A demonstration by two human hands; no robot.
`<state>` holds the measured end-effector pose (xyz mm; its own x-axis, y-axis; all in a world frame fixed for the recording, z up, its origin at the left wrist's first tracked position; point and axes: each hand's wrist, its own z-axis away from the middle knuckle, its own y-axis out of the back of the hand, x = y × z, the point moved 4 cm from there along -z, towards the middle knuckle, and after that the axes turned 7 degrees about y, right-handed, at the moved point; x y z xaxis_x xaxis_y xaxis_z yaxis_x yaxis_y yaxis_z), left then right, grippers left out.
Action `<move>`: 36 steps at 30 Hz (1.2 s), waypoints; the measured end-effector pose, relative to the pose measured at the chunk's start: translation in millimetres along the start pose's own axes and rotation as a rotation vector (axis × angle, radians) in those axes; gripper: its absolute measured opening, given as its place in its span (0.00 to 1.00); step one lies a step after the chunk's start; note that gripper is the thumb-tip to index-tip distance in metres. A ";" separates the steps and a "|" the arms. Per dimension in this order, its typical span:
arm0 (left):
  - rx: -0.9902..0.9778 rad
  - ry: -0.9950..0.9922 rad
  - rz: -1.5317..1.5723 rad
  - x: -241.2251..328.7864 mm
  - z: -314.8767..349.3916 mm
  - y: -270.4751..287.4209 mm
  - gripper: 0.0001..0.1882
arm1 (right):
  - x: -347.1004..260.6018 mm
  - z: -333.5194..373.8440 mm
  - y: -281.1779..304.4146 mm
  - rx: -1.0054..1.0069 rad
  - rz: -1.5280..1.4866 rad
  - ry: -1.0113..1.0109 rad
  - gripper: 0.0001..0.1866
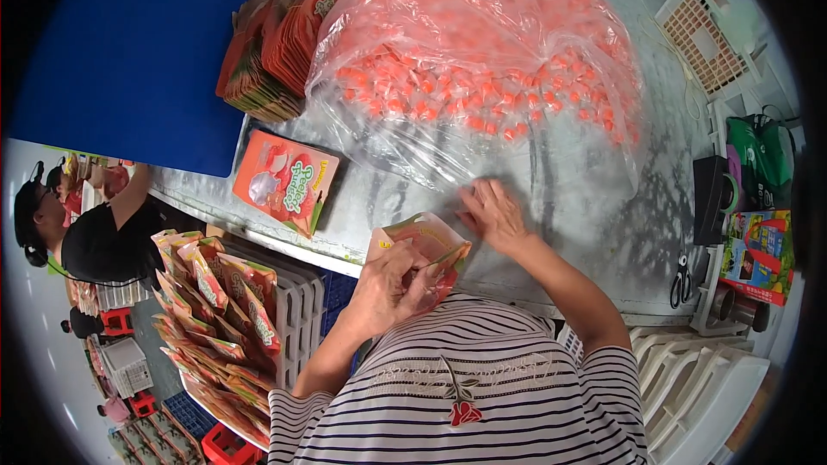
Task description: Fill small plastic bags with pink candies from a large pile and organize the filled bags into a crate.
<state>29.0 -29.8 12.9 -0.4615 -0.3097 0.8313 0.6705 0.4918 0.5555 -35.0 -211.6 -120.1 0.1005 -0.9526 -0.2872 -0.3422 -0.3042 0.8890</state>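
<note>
My left hand point(392, 288) is closed on a red printed pouch point(435, 241), held upright in front of my body with its top toward the table. Just right of the pouch's top is my right hand point(498, 217), low over the table beside the loose edge of a see-through plastic bag point(413, 155). Its fingers are bent and a little apart, with nothing visible in them. Many small red-orange wrapped pieces point(482, 95) lie heaped under and inside the plastic. Left of my hands lies a flat stack of the same pouches point(289, 181).
Bundled pouches point(280, 39) stand beside a blue board point(129, 52). Filled pouches point(215, 310) crowd a crate at lower left. Black scissors point(680, 282), a black box point(711, 200) and a white basket point(702, 34) line the right side. Another person point(95, 232) works at far left.
</note>
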 end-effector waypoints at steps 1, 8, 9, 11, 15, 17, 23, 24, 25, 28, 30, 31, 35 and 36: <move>0.008 -0.008 0.001 -0.3 -0.3 1.3 0.04 | 1.2 4.1 -2.6 -0.055 0.002 -0.007 0.23; -0.029 0.003 0.006 4.3 -7.4 -4.3 0.04 | 44.9 12.6 32.9 0.394 -1.038 -0.705 0.09; -0.039 -0.014 -0.004 7.0 -7.7 -4.9 0.04 | 31.8 -1.0 59.2 0.387 -1.044 -0.702 0.09; -0.058 -0.036 -0.011 7.9 -9.2 -8.1 0.04 | 0.0 -24.2 92.2 0.351 -1.532 -0.899 0.08; -0.057 -0.158 -0.041 13.7 -11.9 -12.9 0.04 | -38.7 -46.3 98.1 0.350 -1.640 -0.675 0.09; -0.062 -0.147 -0.059 14.4 -11.1 -11.4 0.04 | -48.4 -46.7 90.1 0.214 -1.471 -0.654 0.08; -0.043 -0.149 0.005 11.5 -7.2 -11.6 0.05 | -75.1 -38.4 104.1 0.098 -0.910 -0.175 0.15; -0.044 -0.132 -0.007 9.9 -6.5 -9.9 0.06 | -76.5 -35.1 104.7 0.100 -0.756 -0.113 0.20; -0.042 -0.114 -0.020 8.4 -6.6 -8.8 0.06 | -78.6 -33.0 107.4 0.097 -0.756 -0.110 0.20; 0.016 -0.149 -0.048 9.2 -7.5 -6.6 0.07 | -86.7 -25.8 118.6 -0.020 -0.785 -0.186 0.24; 0.051 -0.202 -0.041 16.1 -7.7 -5.9 0.07 | -88.6 -27.4 131.0 -0.040 -0.583 -0.029 0.24; 0.090 -0.253 -0.038 21.7 -7.1 -5.1 0.07 | -93.3 -29.5 138.6 -0.058 -0.381 0.129 0.25; 0.162 -0.367 -0.026 37.4 -9.0 -8.5 0.07 | -88.2 -34.5 154.9 -0.155 -0.241 0.227 0.13; 0.148 -0.365 -0.033 38.1 -7.5 -13.2 0.06 | -83.3 -36.8 155.8 -0.156 -0.239 0.231 0.13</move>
<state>6.9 -54.2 37.4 -0.6756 -0.0310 0.7366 0.5732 0.6063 0.5513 -62.2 -180.0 55.4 0.3746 -0.8261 -0.4210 -0.1387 -0.4989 0.8555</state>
